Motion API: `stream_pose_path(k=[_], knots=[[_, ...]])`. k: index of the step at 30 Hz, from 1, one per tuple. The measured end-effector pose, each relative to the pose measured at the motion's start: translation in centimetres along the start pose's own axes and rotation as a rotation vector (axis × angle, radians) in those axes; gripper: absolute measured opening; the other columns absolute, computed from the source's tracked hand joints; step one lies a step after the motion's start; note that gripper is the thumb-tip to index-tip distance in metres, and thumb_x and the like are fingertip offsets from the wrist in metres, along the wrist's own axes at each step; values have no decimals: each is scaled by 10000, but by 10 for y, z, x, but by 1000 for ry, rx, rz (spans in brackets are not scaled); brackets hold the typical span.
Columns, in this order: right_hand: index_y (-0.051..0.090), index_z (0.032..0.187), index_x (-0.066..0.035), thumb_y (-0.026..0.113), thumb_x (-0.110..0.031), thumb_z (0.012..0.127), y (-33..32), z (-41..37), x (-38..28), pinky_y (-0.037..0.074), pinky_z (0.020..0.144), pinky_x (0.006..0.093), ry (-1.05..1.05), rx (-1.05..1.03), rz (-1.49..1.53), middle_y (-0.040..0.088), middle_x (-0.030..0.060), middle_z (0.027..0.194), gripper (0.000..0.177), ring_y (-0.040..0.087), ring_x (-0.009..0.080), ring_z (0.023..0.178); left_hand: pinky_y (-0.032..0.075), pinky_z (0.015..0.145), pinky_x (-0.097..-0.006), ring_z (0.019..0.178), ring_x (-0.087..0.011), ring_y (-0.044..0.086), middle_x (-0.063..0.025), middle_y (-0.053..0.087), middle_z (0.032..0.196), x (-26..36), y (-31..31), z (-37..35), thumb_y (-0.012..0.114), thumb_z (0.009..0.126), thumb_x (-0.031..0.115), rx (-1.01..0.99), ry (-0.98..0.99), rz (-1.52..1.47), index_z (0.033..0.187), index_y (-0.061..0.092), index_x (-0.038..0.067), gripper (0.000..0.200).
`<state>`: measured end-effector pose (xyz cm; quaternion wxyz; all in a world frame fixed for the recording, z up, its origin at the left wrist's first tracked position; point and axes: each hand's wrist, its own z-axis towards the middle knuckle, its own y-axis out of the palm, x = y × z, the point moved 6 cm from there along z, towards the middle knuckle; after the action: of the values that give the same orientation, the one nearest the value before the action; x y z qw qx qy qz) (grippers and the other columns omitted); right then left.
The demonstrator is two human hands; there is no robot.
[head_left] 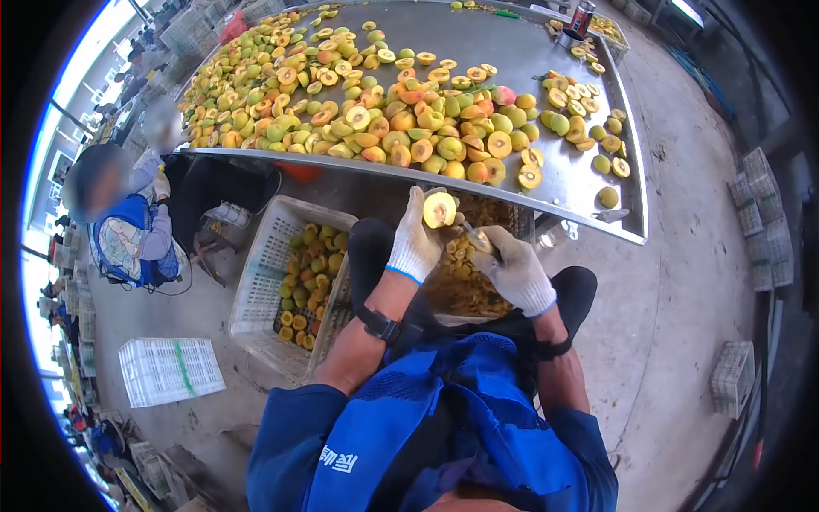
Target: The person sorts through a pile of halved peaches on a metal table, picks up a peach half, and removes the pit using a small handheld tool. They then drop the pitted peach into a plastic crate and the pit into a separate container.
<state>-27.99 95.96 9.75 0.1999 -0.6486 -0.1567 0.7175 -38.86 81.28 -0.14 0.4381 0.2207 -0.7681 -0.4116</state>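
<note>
The halved peach (439,209) sits at the fingertips of your left hand (415,245), cut face turned up toward you, yellow flesh around a darker hollow at the centre. You hold it in the air just in front of the near edge of the steel table (589,192), above your knees. Your left hand, in a white knit glove, is closed around the fruit from below and behind.

Your right hand (516,273), gloved the same way, is closed on a small tool (478,239), its tip just beside the lower right of the peach; what kind of tool it is, you cannot tell from here. A dark watch (381,326) sits on your left wrist.

Right under both hands is a bin (465,286) holding brownish-yellow scraps. To your left, touching your leg, a white plastic crate (256,282) leans tilted, partly filled with fruit halves (307,273).

Across the table lies a broad heap of whole and halved peaches (384,111), green, yellow and orange, with a thinner scatter (580,111) toward its right end.

Further left, another person (128,230) in a blue vest sits at the same table. A flat white crate (171,369) lies on the concrete floor near them, and more crates (758,213) are stacked far off to your right.
</note>
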Motion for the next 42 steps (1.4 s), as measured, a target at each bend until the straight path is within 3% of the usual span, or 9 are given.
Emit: stream_pose_path(k=[4,7,11,12,21,33,36,39,42], knots=[[648,1179,-26,681,-218,1001,39,25,27,551,754,424,137,39,87,701,227,915,263,721,352,833,577,829,-439,912,-267,682,-110,697,998,-7,-19,9,478,1054,663,176,42,-10,1162,654,64,634],[653,1212,-12,655,-173,1002,66,28,49,543,793,375,113,133,169,688,176,893,265,688,241,831,585,849,-457,950,-283,689,-131,698,1006,-14,-38,20,480,1063,637,149,25,-89,1152,655,56,613],[641,1247,-14,650,-187,1009,73,27,59,551,854,429,24,171,50,724,228,1012,294,734,362,971,584,891,-492,978,-319,693,-156,704,1043,-23,-27,19,462,1093,570,160,15,-129,1184,631,43,561],[631,1270,-13,654,-195,1008,73,28,63,551,890,444,149,63,74,725,259,1080,320,715,428,1061,581,907,-502,985,-331,693,-163,706,1055,-26,-25,19,451,1101,556,203,24,-128,1191,625,38,554],[494,1480,-6,603,-223,1038,68,22,73,548,969,465,249,121,96,684,323,1231,504,677,450,1187,608,706,-396,786,-287,709,-135,701,950,-40,-15,25,487,1105,494,246,97,124,1128,629,64,454],[453,1481,35,570,-217,1058,80,22,77,545,926,502,341,16,52,681,361,1157,506,659,511,1139,619,670,-404,745,-286,729,-156,719,913,-33,-7,24,460,1117,468,298,115,185,1020,649,24,492],[464,1464,49,558,-218,1066,76,22,72,543,931,482,315,4,93,687,355,1152,489,675,493,1139,622,658,-391,750,-264,733,-150,727,925,-30,-2,22,497,1107,457,283,124,264,991,666,18,484],[483,1461,51,547,-218,1080,76,20,76,525,970,423,264,2,176,711,285,1203,471,700,381,1165,622,644,-358,739,-233,733,-138,733,889,-29,5,20,534,1099,440,306,121,309,945,697,15,480],[569,1296,15,555,-202,1082,80,17,86,536,876,440,272,26,305,718,249,1068,305,711,365,994,605,609,-328,688,-209,723,-128,736,834,-28,4,24,551,1096,417,268,97,432,893,721,14,482]])
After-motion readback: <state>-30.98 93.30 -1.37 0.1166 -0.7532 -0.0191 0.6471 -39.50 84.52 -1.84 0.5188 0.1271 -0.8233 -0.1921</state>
